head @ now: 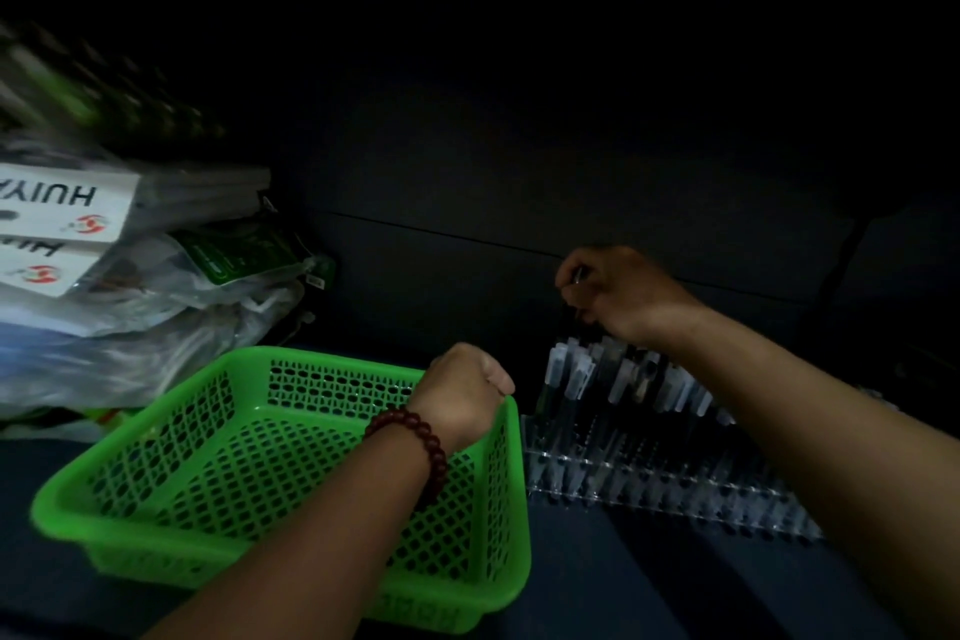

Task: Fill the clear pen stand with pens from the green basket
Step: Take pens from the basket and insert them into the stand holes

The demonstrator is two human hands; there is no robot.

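Now right hand point(618, 294) pinches a pen point(575, 276) above the clear pen stand point(649, 481) — lower it upright, slowly; left hand point(462, 390) curls over the green basket point(332, 354) — grasp unclear.

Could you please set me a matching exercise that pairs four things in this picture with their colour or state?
Things:
1. basket
2. stand
3. right hand
4. bracelet

Colours or states:
A. pinches a pen above the stand
B. dark red beads
C. green, no pens visible inside
D. clear, holds rows of pens

Pairs: 1-C, 2-D, 3-A, 4-B.
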